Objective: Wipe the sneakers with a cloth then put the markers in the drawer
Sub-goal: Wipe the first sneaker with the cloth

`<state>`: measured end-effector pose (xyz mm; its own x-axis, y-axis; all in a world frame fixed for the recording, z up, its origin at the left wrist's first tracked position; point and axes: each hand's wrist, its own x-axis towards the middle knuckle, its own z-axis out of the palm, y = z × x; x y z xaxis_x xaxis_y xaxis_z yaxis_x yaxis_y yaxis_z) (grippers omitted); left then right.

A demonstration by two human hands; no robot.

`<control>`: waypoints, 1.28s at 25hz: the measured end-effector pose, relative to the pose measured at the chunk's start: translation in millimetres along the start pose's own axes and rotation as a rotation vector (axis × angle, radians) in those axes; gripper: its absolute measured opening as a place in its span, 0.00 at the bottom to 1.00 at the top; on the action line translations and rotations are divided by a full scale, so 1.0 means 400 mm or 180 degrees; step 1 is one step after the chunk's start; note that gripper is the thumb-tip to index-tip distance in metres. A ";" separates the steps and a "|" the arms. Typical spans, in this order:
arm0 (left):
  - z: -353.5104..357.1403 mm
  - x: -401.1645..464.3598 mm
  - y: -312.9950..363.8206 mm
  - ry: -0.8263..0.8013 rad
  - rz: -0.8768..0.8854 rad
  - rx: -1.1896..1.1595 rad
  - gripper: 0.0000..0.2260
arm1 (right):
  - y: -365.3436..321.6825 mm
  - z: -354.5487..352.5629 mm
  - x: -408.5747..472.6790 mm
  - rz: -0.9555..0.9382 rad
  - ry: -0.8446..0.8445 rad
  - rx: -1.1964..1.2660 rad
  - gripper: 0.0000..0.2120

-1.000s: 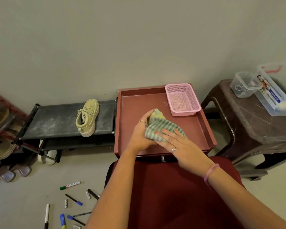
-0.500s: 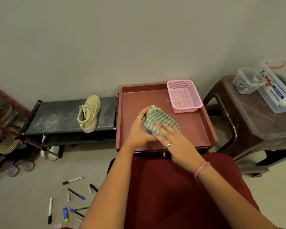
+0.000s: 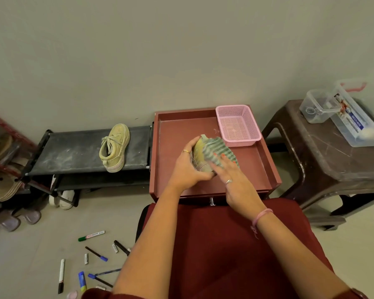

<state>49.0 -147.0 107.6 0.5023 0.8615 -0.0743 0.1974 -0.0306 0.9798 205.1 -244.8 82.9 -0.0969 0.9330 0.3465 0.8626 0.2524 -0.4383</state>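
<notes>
A pink mesh basket (image 3: 238,125) sits in the one-o'clock corner of the red tray-top cabinet (image 3: 173,134), just beside the work and nearly touching the cloth. At nine o'clock from the cabinet a dusty black shoe rack (image 3: 73,151) carries the second sneaker (image 3: 115,147), pale yellow-green, lying on its side with laces showing; more footwear crowds the shelves and floor further left. At three o'clock stands a brown plastic stool (image 3: 333,156) bearing clear plastic containers (image 3: 320,105). On the floor at seven o'clock lie the scattered markers (image 3: 91,235), green, blue and black capped, well apart from the cabinet; the person's red-clad lap and left forearm lie between them and the tray. Over the tray's middle, the left hand (image 3: 187,169) grips the sneaker (image 3: 198,153) in hand from its left side, fingers curled under it and thumb along the top. That shoe is dull yellow-green with a greyish, soiled lower edge, its toe pointing toward twelve o'clock. The right hand (image 3: 233,175) presses the cloth (image 3: 219,151), green-and-white striped, against the shoe's right flank with fingers fairly straight, covering that side.
</notes>
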 end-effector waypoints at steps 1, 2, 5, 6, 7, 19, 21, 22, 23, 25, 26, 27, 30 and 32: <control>0.004 -0.001 0.006 0.0052 0.0016 0.0004 0.46 | 0.007 0.002 0.003 0.0373 0.0058 0.0325 0.38; 0.005 -0.001 0.007 0.0085 0.0031 0.0030 0.46 | -0.003 0.004 0.005 0.0595 0.0076 0.0543 0.38; -0.012 -0.003 0.002 0.0033 0.0003 0.0121 0.47 | -0.035 0.018 -0.007 0.0105 -0.0057 0.0116 0.41; -0.016 -0.005 -0.001 0.0025 -0.0009 0.0109 0.46 | -0.032 0.019 -0.009 -0.0166 -0.0075 -0.0100 0.41; -0.018 -0.005 -0.002 0.0038 -0.0027 0.0109 0.46 | -0.029 0.018 -0.008 -0.0234 -0.0052 -0.0101 0.40; -0.115 -0.029 -0.009 -0.0066 -0.0072 0.0548 0.49 | -0.125 0.055 0.047 0.0718 -0.0346 0.1210 0.43; -0.145 -0.033 -0.019 -0.0162 -0.0181 0.0806 0.54 | -0.127 0.069 0.053 0.0762 -0.0468 0.1360 0.44; -0.155 -0.034 -0.022 -0.0222 -0.0198 0.0995 0.55 | -0.125 0.071 0.061 0.0907 -0.0466 0.1596 0.44; -0.160 -0.035 -0.019 -0.0267 -0.0192 0.1199 0.55 | -0.121 0.072 0.068 0.1068 -0.0487 0.1820 0.43; -0.169 -0.037 -0.016 -0.0250 -0.0111 0.1499 0.55 | -0.128 0.071 0.079 0.1169 -0.0585 0.1971 0.43; -0.175 -0.037 -0.019 -0.0232 -0.0055 0.1573 0.55 | -0.143 0.075 0.078 0.1054 -0.0649 0.1890 0.43; -0.183 -0.039 -0.027 -0.0213 -0.0054 0.1590 0.54 | -0.157 0.085 0.074 0.0882 -0.0683 0.1753 0.44; -0.196 -0.058 -0.057 -0.0114 -0.0089 0.1424 0.52 | -0.172 0.102 0.065 0.0644 -0.0709 0.1677 0.43; -0.193 -0.067 -0.074 0.0016 -0.0080 0.1221 0.52 | -0.160 0.102 0.084 0.1012 -0.0656 0.2098 0.42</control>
<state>-35.5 -130.2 94.9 0.4893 0.8668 -0.0957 0.5107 -0.1959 0.8371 126.1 -219.3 88.8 -0.0399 0.9991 -0.0127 0.3957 0.0041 -0.9184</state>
